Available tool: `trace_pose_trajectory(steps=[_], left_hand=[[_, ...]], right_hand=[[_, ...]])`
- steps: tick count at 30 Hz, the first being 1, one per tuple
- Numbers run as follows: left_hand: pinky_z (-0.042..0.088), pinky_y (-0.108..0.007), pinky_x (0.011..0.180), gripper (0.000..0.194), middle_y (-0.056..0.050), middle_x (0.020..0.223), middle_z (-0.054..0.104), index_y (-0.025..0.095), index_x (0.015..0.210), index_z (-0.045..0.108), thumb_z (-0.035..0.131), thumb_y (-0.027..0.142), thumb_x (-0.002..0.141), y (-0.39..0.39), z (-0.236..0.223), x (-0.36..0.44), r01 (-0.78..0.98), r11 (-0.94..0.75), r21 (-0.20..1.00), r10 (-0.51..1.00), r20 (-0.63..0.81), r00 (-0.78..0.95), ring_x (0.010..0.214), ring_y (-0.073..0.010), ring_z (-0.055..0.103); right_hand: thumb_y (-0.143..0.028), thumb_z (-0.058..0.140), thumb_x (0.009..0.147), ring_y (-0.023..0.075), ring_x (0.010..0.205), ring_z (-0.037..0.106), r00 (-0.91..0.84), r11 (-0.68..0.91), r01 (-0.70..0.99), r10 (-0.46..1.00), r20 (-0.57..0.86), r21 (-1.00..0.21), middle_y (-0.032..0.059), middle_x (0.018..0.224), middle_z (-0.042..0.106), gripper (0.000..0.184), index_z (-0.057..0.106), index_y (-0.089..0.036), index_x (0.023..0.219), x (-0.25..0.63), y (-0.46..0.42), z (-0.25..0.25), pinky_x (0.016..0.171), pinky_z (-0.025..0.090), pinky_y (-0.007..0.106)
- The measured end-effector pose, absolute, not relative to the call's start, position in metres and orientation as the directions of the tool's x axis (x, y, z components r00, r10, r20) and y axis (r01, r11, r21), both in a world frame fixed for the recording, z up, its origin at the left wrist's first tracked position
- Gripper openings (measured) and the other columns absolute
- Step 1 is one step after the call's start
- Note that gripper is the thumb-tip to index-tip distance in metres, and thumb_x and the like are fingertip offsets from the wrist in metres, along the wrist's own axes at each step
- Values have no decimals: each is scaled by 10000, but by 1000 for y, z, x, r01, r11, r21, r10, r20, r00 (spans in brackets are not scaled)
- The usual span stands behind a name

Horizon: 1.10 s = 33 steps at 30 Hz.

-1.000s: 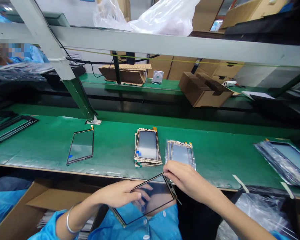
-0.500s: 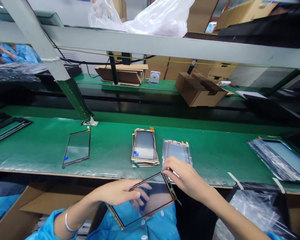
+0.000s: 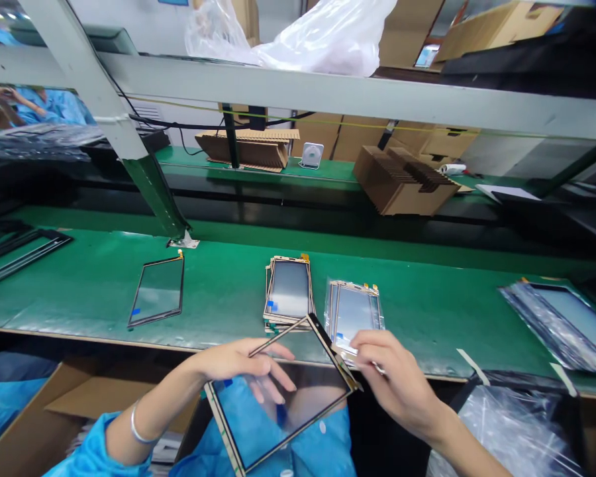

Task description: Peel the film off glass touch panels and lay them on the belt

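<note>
Both my hands hold a large clear glass touch panel (image 3: 298, 424) with a dark, gold-edged frame, tilted over my blue smock above the bench's front edge. My left hand (image 3: 241, 363) grips its upper edge, with the fingers showing through the glass. My right hand (image 3: 397, 381) is at the panel's right corner, pinching what looks like a small clear film tab (image 3: 346, 347). Just beyond the panel lie a stack of similar panels (image 3: 289, 289) and a clear-wrapped bundle of panels (image 3: 353, 311). A single panel (image 3: 157, 291) lies farther left.
The green bench mat (image 3: 218, 278) holds wrapped panels (image 3: 559, 324) at right and dark-framed panels (image 3: 14, 255) at left. A cardboard box (image 3: 94, 404) and a plastic bag (image 3: 511, 430) sit below the bench. A grey shelf beam (image 3: 328, 93) crosses above, and a co-worker (image 3: 44, 106) appears far left.
The panel has swung, its far corner rising toward the stack and its lower edge dropping. My right hand has moved down and right, and a film tab now shows by its fingers.
</note>
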<state>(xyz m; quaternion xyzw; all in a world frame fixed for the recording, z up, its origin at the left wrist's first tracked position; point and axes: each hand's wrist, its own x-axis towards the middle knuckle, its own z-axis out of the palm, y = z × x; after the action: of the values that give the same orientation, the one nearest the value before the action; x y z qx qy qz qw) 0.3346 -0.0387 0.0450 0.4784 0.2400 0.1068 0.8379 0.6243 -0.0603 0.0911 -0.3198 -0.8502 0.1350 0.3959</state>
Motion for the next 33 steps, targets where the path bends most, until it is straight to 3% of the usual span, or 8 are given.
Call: trace_pose_trajectory(steps=[3,5,9,12,15,24,29,33], left_hand=[[539,-293,681,471,-156,1140,669,196,1249,479,615,390,842,-31,40,324,4,563,826,429,-296,854,953,-255,683],[540,-277,667,444,-153,1142,669,196,1243,484,600,377,854,-30,39,320,-3,559,829,457,-305,835,941,-247,687],[536,-277,712,431,-160,1184,646,199,1261,475,555,390,883,-35,44,327,89,449,889,487,-327,810,972,-228,675],[533,-289,741,428,-152,1192,642,200,1286,478,505,393,905,-42,54,339,224,313,923,483,-358,799,976,-214,665],[527,-283,753,435,-124,1168,657,195,1318,475,453,375,923,-49,65,346,315,145,938,510,-344,789,964,-202,655],[460,-300,917,449,-39,1150,674,261,1352,464,433,212,907,-51,75,347,400,-139,906,560,-261,786,1064,-196,611],[447,-327,944,404,-54,1152,672,259,1324,490,437,259,924,-50,71,354,360,-112,926,546,-245,801,1081,-209,606],[515,-319,793,399,-137,1195,640,194,1283,486,480,357,919,-34,52,360,185,267,946,569,-310,761,1007,-231,650]], right_hand=[[-210,368,975,101,506,580,-272,415,138,889,368,-900,26,832,626,139,451,-236,867,646,-74,104,367,396,178],[-259,368,982,88,395,503,-164,275,-12,948,273,-961,-19,680,594,142,431,-241,857,658,-76,109,306,338,162],[-260,526,917,126,581,585,119,428,287,872,475,-857,-8,705,595,63,501,-225,871,654,-65,99,543,505,228],[-242,520,914,157,703,594,-254,573,566,805,536,-592,33,821,607,83,551,-209,985,630,-52,84,628,506,265],[-213,433,951,183,777,574,-558,703,577,711,428,-416,61,862,585,135,538,-184,1031,609,-44,79,660,491,288],[-162,341,972,183,747,498,-712,762,596,647,272,-255,60,833,527,199,485,-176,836,606,-42,89,617,429,284],[-152,324,972,189,725,486,-703,769,611,636,318,-188,65,805,527,212,483,-173,833,606,-44,89,603,419,291],[-160,341,972,167,715,510,-640,727,586,686,345,-359,47,791,541,187,481,-188,852,634,-81,94,607,448,269]])
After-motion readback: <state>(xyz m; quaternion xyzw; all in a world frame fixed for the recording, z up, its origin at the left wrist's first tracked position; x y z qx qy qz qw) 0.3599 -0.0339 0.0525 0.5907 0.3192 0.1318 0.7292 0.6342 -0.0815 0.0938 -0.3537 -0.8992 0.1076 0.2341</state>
